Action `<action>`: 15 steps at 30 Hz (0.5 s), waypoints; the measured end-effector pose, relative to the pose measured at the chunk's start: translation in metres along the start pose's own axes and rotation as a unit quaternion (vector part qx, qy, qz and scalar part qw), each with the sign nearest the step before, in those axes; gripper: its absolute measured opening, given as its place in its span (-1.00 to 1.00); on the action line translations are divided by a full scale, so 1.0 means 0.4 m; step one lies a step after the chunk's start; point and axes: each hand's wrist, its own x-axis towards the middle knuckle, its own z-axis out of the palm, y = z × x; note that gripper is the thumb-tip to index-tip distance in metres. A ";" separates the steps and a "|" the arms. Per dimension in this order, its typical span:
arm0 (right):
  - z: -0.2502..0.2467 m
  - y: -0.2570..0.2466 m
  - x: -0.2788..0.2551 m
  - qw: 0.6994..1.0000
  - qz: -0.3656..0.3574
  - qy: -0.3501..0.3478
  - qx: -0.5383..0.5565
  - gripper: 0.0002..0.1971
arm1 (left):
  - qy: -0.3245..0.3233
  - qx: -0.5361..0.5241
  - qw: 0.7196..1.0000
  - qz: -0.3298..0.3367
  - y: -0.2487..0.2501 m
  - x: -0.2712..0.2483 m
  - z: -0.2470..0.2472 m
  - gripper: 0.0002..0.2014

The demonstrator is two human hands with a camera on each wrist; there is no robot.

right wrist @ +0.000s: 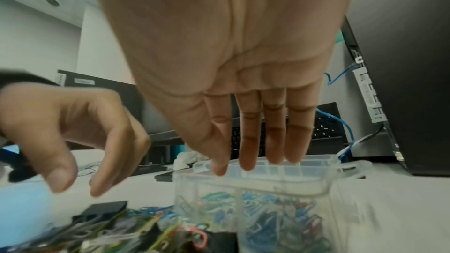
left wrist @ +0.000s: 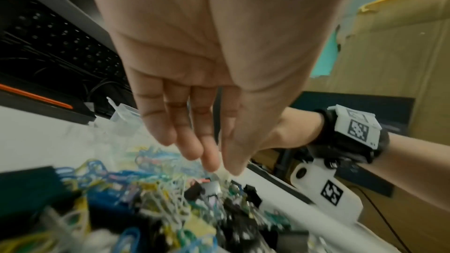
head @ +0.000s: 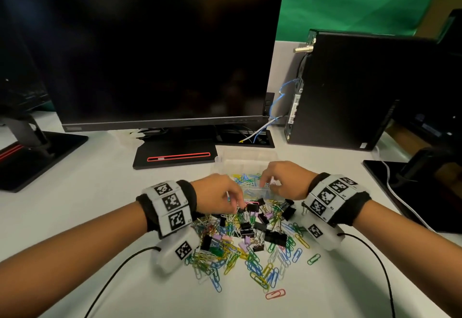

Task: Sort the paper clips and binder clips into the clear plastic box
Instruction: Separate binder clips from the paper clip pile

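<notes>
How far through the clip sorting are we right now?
Partly done. The clear plastic box already holds coloured paper clips in its near compartments. In hand: the right hand reaches open over the box, and the left hand reaches into the pile; whether it pinches a clip is unclear. Left: most of the pile, paper clips and black binder clips, lies on the table.

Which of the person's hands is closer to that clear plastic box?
The right hand: its fingertips hang just above the rim of the clear plastic box. The left hand is off to the side, over the pile of clips.
</notes>
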 end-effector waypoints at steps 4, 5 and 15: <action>0.006 -0.019 -0.076 0.999 -0.030 -0.008 0.016 -0.86 | -0.054 0.032 0.998 -0.004 0.011 -0.045 0.034 -0.80; 0.011 -0.024 -0.091 0.999 -0.033 -0.021 0.018 -0.84 | -0.061 0.033 0.998 -0.001 0.014 -0.052 0.041 -0.80; 0.097 -0.022 -0.129 0.998 -0.027 -0.047 0.038 -0.76 | -0.050 0.069 0.994 0.067 0.090 -0.029 0.088 -0.74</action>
